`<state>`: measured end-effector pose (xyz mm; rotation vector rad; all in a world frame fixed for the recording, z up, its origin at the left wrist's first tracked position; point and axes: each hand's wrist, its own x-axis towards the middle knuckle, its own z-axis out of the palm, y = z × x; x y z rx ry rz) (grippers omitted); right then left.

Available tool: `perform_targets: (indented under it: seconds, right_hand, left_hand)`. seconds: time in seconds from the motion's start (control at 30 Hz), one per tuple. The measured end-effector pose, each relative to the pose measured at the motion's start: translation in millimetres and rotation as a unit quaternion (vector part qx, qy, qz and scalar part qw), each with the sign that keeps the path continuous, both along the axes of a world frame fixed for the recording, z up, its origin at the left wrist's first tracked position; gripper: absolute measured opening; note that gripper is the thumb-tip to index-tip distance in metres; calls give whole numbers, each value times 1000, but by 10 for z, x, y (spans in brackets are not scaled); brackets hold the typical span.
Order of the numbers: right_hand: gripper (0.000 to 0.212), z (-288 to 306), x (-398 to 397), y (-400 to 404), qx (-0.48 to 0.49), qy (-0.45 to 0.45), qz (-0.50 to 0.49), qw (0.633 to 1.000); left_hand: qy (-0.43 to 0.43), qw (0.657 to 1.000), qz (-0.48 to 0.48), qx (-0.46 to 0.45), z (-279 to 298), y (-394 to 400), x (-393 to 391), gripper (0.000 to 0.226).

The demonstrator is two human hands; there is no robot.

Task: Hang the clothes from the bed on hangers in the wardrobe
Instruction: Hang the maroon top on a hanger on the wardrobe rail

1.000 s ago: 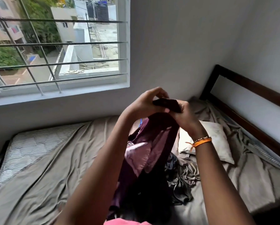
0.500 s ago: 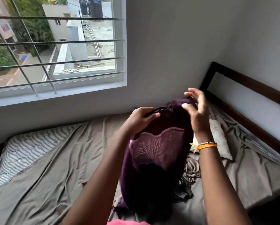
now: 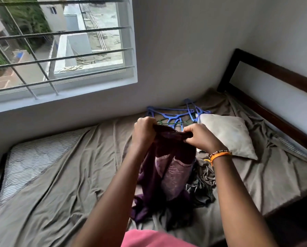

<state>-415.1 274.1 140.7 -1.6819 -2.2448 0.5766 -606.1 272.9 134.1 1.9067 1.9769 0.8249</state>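
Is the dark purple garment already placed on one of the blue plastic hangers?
No, both hands hold the dark purple garment; the blue plastic hangers lie bare behind it.

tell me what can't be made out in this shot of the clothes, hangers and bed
- Hangers, head view: hooks and lower bars hidden behind both hands; count unclear.
- Purple garment: its top edge is bunched inside the left hand and right hand, so its type is unclear.
- Dark clothes: crumpled, partly behind the garment; number unclear.
- Wardrobe: not in view.
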Motion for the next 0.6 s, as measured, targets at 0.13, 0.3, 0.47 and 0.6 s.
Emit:
perform_targets:
  seconds: [0.13,0.3,0.47,0.6]
  right_hand:
    - [10,-270,93,-36,-68,-76,-19,995]
    - [17,-731,191,19,-166,-155,-9,974]
    - [27,-1107,224,123,-358,-85,85,926]
    - [17,-1392,364,450,-435,171,29,884]
  left_hand:
    - [-46,997,68,-9,-370,3,-210,24]
    - [-189,966,109,-136,-682,10,-296,17]
    - [-376,861,170,-296,-827,43,-340,42]
    - [-461,809,192,-310,-927,246,-334,23]
